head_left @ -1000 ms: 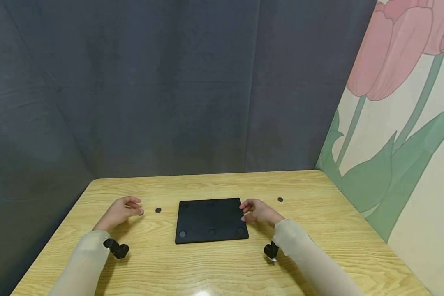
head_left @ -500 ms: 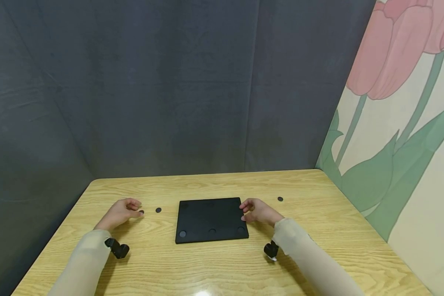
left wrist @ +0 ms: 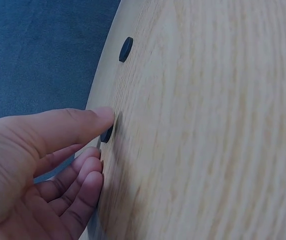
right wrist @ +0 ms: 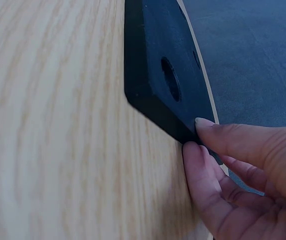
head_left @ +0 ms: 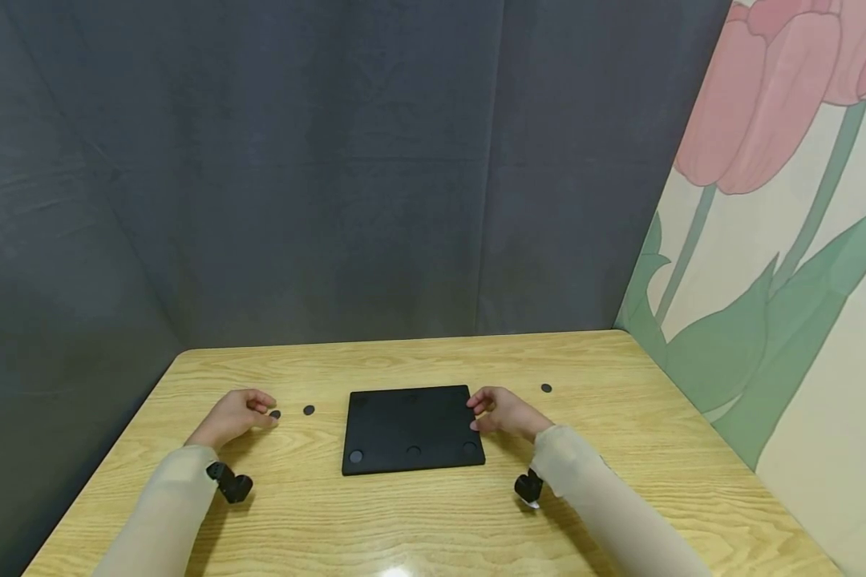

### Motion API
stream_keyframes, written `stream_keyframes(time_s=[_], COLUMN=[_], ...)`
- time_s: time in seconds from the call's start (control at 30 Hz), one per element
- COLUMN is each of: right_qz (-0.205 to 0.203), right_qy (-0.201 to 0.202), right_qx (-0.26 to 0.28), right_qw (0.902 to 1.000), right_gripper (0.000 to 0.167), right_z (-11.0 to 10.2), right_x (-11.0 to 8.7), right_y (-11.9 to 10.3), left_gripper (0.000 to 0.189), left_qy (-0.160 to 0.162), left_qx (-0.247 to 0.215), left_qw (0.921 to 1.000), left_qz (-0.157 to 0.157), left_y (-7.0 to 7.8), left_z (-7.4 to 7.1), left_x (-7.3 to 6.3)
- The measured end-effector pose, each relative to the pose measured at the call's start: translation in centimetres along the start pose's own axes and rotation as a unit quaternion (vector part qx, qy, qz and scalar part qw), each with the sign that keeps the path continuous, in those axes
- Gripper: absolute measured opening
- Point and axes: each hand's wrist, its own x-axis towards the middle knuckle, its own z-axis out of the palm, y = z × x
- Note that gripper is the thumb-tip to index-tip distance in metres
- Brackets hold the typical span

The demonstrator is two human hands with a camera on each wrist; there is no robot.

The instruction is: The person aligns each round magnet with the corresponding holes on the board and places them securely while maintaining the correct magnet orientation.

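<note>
My left hand [head_left: 238,414] is at the left of the table, thumb and fingers parted around a small black disc [head_left: 275,414]. In the left wrist view the thumb tip partly covers that disc [left wrist: 106,135], which lies at the wood surface. My right hand [head_left: 507,412] grips the right edge of a flat black board [head_left: 411,421]. Its thumb lies on the board's top edge, with the fingers against the side, as the right wrist view shows. Round recesses mark the board; a greyish disc [head_left: 356,456] fills the one at the near left corner.
A second black disc [head_left: 309,409] lies between the left hand and the board. Another disc [head_left: 546,388] sits beyond the right hand. The wooden table [head_left: 317,521] ends at a dark curtain [head_left: 332,200] behind and a tulip-painted wall [head_left: 787,320] on the right.
The disc at my left hand's fingertips shifts slightly and now shows its dark face, where it looked lighter a second ago. The right hand and the board stay still.
</note>
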Motion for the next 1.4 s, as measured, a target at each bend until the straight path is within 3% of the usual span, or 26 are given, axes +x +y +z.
stream_keyframes(time_s=[1.4], right_qz=[-0.004], right_qy=[-0.003], right_qx=[0.003], right_qw=[1.0000], right_gripper=[0.035], right_z=[-0.07], right_x=[0.06], right_y=[0.15], left_gripper=[0.025], left_qy=[0.014], left_qx=[0.026], left_qw=[0.9994], left_qz=[-0.018], left_y=[0.44], left_z=[0.17], left_x=[-0.13])
